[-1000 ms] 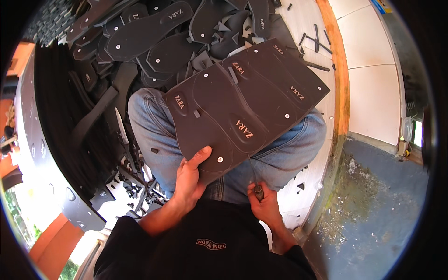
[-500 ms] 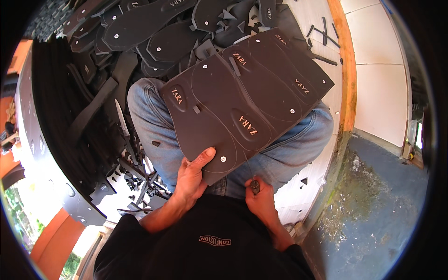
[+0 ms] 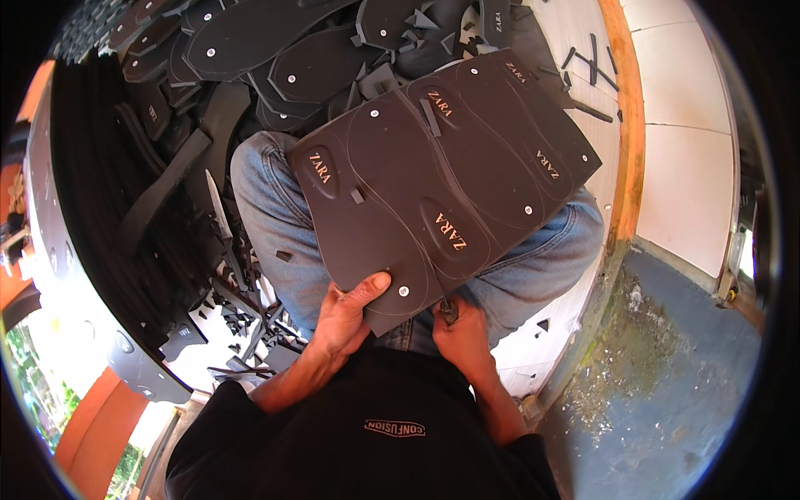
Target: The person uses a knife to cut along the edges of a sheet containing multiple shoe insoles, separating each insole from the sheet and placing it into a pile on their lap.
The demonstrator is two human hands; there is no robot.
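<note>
Across my knees lies a dark brown foam sheet [image 3: 487,179] marked with curved sandal-sole outlines, pale lettering and small white dots. My left hand [image 3: 343,315] grips its near corner, thumb on top and fingers hidden beneath. In my right hand [image 3: 463,335] is a thin-bladed knife [image 3: 449,312], held by its dark handle at the sheet's near edge. Most of the blade is hidden at the cut line between two outlines. Two small foam scraps lie on the sheet: a squarish one [image 3: 358,196] and a longer strip [image 3: 430,117].
Cut dark soles [image 3: 250,37] are heaped beyond my knees. A second knife [image 3: 218,205] lies left of my leg among foam offcuts [image 3: 242,312]. Thin black strips [image 3: 593,68] lie at the far right, beside a wooden edge [image 3: 631,167]. Beyond that are white tiles and a grey-blue floor [image 3: 667,358].
My right hand has moved forward to the sheet's near edge, and the knife blade, visible before, is now mostly hidden there. My left hand keeps its grip on the corner.
</note>
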